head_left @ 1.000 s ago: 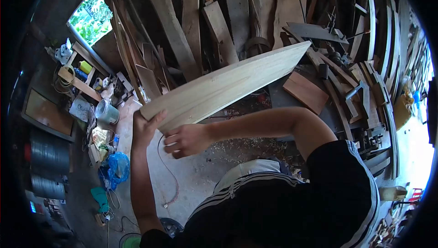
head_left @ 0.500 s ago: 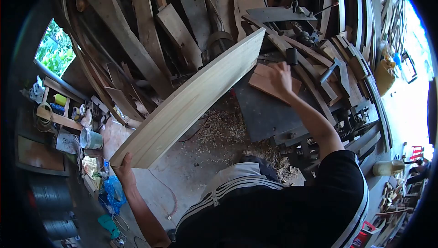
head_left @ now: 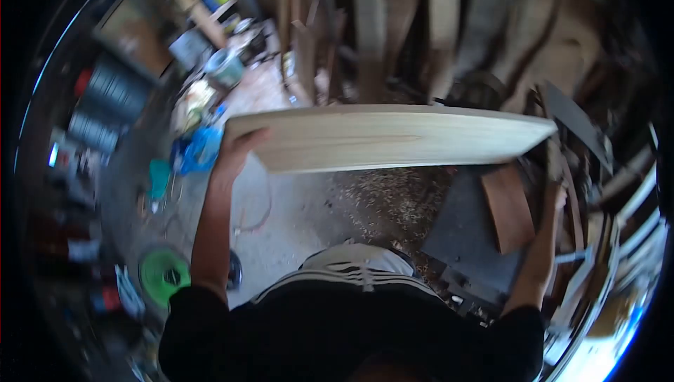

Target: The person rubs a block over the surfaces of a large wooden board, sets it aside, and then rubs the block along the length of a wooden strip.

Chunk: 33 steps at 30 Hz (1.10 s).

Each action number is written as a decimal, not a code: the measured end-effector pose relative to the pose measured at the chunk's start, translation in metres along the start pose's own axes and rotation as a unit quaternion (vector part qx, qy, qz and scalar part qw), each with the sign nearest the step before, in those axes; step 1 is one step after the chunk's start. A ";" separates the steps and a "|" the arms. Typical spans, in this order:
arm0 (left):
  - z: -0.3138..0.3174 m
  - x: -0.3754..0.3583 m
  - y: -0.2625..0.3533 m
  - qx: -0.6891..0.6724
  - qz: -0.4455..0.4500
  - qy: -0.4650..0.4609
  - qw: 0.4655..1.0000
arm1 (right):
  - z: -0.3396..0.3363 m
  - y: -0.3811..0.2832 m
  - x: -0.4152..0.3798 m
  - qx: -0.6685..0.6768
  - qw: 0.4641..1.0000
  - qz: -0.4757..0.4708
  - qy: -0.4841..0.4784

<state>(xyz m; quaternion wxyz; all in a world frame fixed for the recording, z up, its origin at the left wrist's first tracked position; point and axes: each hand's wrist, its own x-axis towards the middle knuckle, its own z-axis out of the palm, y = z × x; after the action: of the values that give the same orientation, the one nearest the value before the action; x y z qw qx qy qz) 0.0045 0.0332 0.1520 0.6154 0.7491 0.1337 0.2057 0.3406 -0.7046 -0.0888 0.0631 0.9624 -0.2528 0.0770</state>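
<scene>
A long pale board (head_left: 393, 137) lies almost level across the view, with angled ends. My left hand (head_left: 242, 154) grips its left end, the thumb over the broad face. Below and beyond the board's right end is my right hand (head_left: 558, 194), beside a reddish-brown wooden block (head_left: 509, 208). Its fingers are blurred and partly hidden, so what they hold, if anything, is unclear. The block rests on a dark flat metal surface (head_left: 463, 220).
Planks (head_left: 442, 24) lean along the back. Wood shavings (head_left: 393, 196) cover part of the floor. At left are a bucket (head_left: 225, 67), a blue plastic bag (head_left: 200, 150) and a round green object (head_left: 165, 277). A blue-handled tool (head_left: 572, 256) lies at right.
The view has turned toward the left. The board, still in my left hand, has gone from steeply slanted to nearly level in view. My right hand has moved off from above the brown block to beside it.
</scene>
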 end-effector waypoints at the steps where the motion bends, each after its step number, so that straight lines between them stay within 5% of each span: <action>1: 0.006 0.000 0.009 0.014 0.008 -0.006 1.000 | -0.013 -0.008 0.008 0.198 0.979 -0.029 0.023; 2: 0.011 0.001 0.018 0.024 0.018 -0.022 0.999 | -0.043 -0.004 0.023 0.387 0.920 -0.045 0.039; 3: 0.011 -0.001 0.021 0.025 0.016 -0.010 1.000 | -0.105 -0.022 -0.040 0.388 0.919 -0.056 0.037; 4: 0.013 -0.001 0.023 0.022 0.025 -0.009 0.999 | -0.170 -0.062 -0.051 0.533 0.791 -0.208 0.215; 6: 0.019 0.000 0.030 0.017 0.034 -0.034 0.999 | -0.267 -0.102 -0.113 0.477 0.794 -0.341 0.161; 8: 0.026 -0.002 0.037 -0.006 0.051 -0.034 0.998 | -0.275 -0.127 -0.137 0.323 0.873 -0.358 0.070; 9: 0.027 -0.001 0.037 -0.014 0.055 -0.038 0.998 | -0.268 -0.147 -0.164 0.320 0.830 -0.400 0.219; 10: 0.025 0.000 0.033 -0.021 0.059 -0.057 0.996 | -0.282 -0.165 -0.196 0.341 0.813 -0.404 0.244; 12: 0.023 0.002 0.020 -0.018 0.074 -0.011 0.997 | -0.276 -0.210 -0.239 0.622 0.661 -0.412 -0.082; 13: 0.024 0.002 0.019 -0.020 0.072 0.002 0.997 | -0.325 -0.210 -0.290 0.406 0.721 -0.533 0.175; 15: 0.025 0.001 0.021 0.004 0.076 0.016 0.997 | -0.359 -0.233 -0.346 0.471 0.635 -0.595 0.143; 18: 0.017 -0.003 0.013 0.045 0.081 0.007 0.996 | -0.379 -0.231 -0.360 0.476 0.642 -0.590 0.115; 21: 0.007 -0.007 -0.003 0.005 0.092 -0.017 0.996 | -0.337 -0.198 -0.295 0.325 0.724 -0.576 0.197; 25: 0.001 -0.017 -0.022 -0.023 0.055 -0.013 0.998 | -0.262 -0.136 -0.181 0.289 0.877 -0.327 0.202; 27: -0.004 -0.022 -0.023 -0.020 0.033 -0.015 0.999 | -0.194 -0.124 -0.099 0.344 0.880 -0.234 0.227; 28: -0.005 -0.024 -0.020 -0.018 0.041 -0.020 0.999 | -0.199 -0.114 -0.089 0.460 0.852 -0.166 0.188; 30: -0.005 -0.029 -0.013 0.061 0.022 -0.029 0.997 | -0.185 -0.108 -0.062 0.522 0.802 -0.100 0.273; 33: -0.019 -0.028 -0.017 0.058 -0.017 -0.065 0.996 | -0.140 -0.123 -0.055 0.648 0.746 -0.093 0.121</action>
<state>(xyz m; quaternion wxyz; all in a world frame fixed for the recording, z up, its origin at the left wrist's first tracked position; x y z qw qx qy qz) -0.0286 0.0408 0.1339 0.5813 0.7932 0.1178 0.1383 0.3379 -0.5495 0.0287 -0.5390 0.7731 -0.0420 0.3317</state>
